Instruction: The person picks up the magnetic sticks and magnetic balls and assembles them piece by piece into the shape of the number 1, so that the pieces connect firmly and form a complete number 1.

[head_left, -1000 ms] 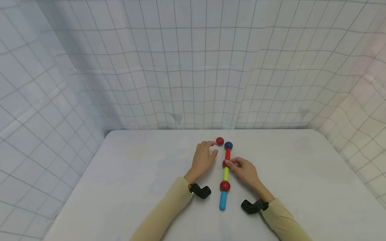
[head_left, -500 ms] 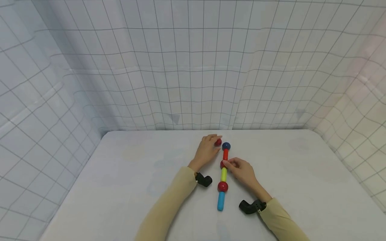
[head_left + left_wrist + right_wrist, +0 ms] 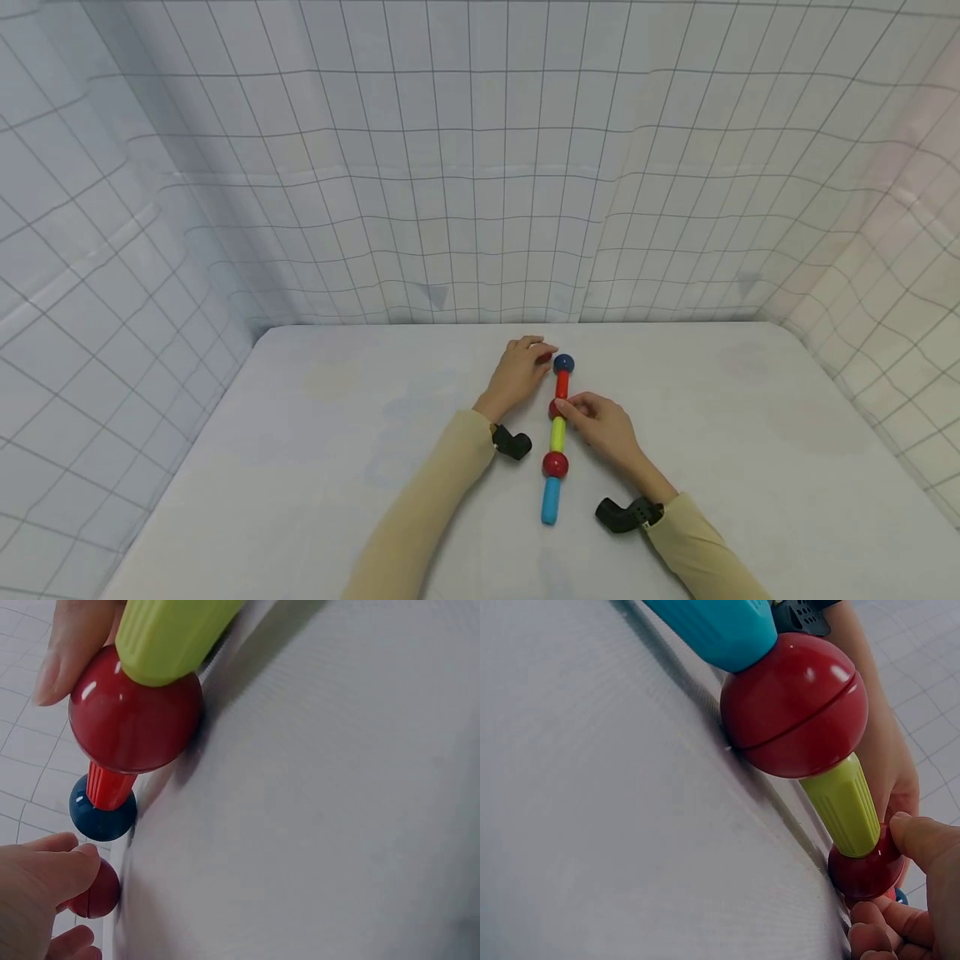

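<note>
A line of magnetic-toy-like balls and rods lies on the white table. From its far end come a dark blue ball (image 3: 564, 363), a red rod (image 3: 562, 384), a middle red ball (image 3: 862, 874), a yellow-green rod (image 3: 558, 434), another red ball (image 3: 555, 464) and a light blue rod (image 3: 551, 502). My right hand (image 3: 607, 425) pinches the middle red ball between thumb and fingers. To the left of the blue ball, my left hand (image 3: 514, 375) grips a separate red ball (image 3: 106, 891), largely covered by its fingers in the head view.
The white table (image 3: 322, 483) reaches back to a grid-patterned white curtain (image 3: 480, 167), which also runs along both sides. A black wrist camera (image 3: 512, 443) sits on the left wrist, and another black camera (image 3: 626, 514) on the right.
My left hand has moved forward and right onto the separate red ball, and its fingers have come round it. The right hand keeps its pinch on the middle red ball.
</note>
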`<control>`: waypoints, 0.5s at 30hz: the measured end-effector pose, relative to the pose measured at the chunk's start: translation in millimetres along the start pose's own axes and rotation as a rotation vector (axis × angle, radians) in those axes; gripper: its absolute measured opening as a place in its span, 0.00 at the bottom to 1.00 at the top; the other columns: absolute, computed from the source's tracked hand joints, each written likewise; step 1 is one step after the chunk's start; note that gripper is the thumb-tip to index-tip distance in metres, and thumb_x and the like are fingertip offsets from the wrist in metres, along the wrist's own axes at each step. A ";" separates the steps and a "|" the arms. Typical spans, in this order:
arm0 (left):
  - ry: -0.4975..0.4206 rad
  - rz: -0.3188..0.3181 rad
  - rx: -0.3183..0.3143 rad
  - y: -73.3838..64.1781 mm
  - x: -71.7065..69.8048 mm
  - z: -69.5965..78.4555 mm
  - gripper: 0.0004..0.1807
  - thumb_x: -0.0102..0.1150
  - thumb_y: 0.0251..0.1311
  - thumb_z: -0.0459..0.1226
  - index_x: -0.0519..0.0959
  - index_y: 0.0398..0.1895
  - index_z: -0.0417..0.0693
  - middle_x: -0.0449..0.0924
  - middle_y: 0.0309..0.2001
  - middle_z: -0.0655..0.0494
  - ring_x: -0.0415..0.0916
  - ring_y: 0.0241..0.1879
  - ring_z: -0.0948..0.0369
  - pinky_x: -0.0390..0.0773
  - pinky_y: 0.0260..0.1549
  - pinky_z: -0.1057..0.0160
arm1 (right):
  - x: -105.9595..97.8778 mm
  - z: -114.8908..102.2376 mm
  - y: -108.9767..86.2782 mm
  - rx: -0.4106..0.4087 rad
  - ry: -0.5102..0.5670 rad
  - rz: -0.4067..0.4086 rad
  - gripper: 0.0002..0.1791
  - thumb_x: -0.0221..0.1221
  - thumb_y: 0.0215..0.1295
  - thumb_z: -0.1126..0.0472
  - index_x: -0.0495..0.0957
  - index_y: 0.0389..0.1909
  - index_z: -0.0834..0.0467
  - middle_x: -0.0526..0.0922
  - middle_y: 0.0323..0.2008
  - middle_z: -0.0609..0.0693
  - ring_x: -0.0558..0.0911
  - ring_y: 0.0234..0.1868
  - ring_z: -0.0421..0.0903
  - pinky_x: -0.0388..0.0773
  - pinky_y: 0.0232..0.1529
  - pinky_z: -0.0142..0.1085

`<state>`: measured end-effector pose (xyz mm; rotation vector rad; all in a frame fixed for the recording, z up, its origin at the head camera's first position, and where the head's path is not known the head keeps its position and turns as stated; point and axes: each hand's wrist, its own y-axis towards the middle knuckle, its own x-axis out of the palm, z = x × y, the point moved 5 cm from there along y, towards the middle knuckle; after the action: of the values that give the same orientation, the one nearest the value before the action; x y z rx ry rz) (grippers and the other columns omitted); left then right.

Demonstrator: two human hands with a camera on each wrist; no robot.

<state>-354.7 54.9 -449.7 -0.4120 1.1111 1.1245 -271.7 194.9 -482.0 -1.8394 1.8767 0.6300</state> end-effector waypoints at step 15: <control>-0.094 0.057 0.001 -3.6 -4.3 -8.0 0.02 0.59 0.64 0.35 0.76 0.38 0.48 0.71 0.45 0.52 0.68 0.43 0.57 0.72 0.43 0.63 | -1.2 -1.8 0.3 0.004 -0.005 0.004 0.23 0.60 0.60 0.39 0.82 0.37 0.56 0.72 0.16 0.45 0.71 0.19 0.43 0.60 0.21 0.33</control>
<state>-355.5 45.1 -450.4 -0.3255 1.0461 1.1812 -271.9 194.9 -479.9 -1.8305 1.8774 0.6304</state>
